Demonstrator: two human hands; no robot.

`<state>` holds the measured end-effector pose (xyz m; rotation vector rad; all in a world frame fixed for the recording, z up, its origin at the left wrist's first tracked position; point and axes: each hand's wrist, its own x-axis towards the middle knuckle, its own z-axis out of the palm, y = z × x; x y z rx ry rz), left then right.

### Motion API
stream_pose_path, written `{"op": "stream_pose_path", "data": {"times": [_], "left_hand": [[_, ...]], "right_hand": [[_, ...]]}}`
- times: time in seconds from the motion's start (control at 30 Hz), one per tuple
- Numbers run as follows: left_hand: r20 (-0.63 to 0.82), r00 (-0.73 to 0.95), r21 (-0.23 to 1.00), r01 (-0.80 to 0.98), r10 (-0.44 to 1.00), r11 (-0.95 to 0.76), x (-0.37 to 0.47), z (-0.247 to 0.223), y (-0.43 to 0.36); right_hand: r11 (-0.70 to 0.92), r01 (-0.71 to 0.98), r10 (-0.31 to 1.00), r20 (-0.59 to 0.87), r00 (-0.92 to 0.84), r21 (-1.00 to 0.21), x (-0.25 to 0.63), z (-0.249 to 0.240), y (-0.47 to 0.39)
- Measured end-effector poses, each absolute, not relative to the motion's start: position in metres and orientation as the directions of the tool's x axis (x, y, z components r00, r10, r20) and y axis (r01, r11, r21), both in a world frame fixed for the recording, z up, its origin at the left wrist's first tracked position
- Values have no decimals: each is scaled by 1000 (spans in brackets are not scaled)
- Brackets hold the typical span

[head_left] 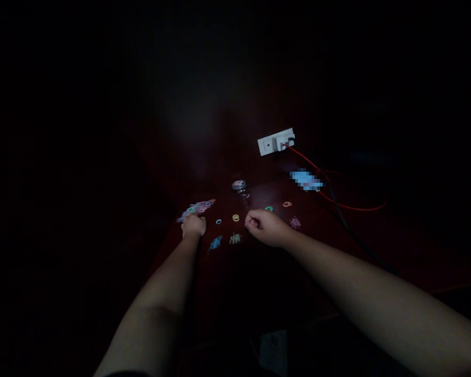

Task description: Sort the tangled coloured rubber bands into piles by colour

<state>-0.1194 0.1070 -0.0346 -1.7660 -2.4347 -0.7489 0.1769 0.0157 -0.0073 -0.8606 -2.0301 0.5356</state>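
Reaching over the dark-red bench point(259, 196) in v. dim light, I've got my L hand point(194, 226) at the near edge of the mixed pile point(198, 208), a heap of small coloured loops (pink, blue, green etc.) on the L side. Fingers on that hand point down & are mostly hidden, so can't tell if they're gripping a loop or not. My R hand point(267, 228) is nr the middle, fingers curled in, thumb side showing; can't tell if it's fully closed or has anything in it.

Btwn my hands, 2 rows. Far row, L to R: a blue loop point(219, 222), some yellow loops point(236, 218), a green loop point(269, 209) just beyond my R hand & partly hidden by it, then orange loops point(287, 204). Nearer me: a blue bunch point(215, 243), a pale yellow bunch point(236, 239) directly in front of the yellow loops, & a pink bunch point(295, 223) just R of my R hand.

Further back: a clear container point(240, 187), approx. centre. Beyond it to the R, a white socket strip point(277, 142) w/ a plug in it; a red cable point(304, 157) runs from there & loops R, plus a dark cable point(339, 209) trailing down twd me. A bluish item point(306, 180) nr the cables is pixelated, so no detail.
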Motion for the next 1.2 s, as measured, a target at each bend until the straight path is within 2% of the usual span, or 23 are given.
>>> {"op": "stream_pose_path", "data": {"times": [0.23, 0.4, 0.53, 0.7, 0.87, 0.93, 1.0, 1.1, 1.2], "left_hand": [[355, -404, 612, 782, 843, 117, -132, -38, 104], [368, -515, 820, 572, 774, -9, -140, -39, 96], [356, -572, 909, 394, 739, -133, -140, -40, 87], [348, -530, 936, 237, 773, -259, -134, -43, 75], [357, -485, 934, 173, 799, -312, -123, -40, 61], [384, -457, 923, 190, 802, -334, -112, -33, 52], [471, -391, 881, 254, 791, -399, -95, -23, 40], [591, -275, 802, 299, 758, -517, -57, -4, 25], [643, -114, 742, 336, 757, -580, -16, 12, 15]], "right_hand": [[667, 371, 742, 536, -402, -646, 177, -7, 15], [680, 350, 730, 552, -402, -644, 177, -8, 16], [672, 334, 736, 546, -401, -661, 176, -10, 18], [665, 340, 741, 532, -410, -665, 176, -12, 19], [657, 344, 748, 522, -411, -671, 176, -12, 18], [653, 337, 751, 521, -407, -679, 176, -12, 19], [650, 321, 752, 520, -406, -689, 175, -13, 19], [659, 277, 742, 544, -392, -699, 173, -13, 18], [691, 237, 716, 606, -347, -683, 173, -10, 17]]}}
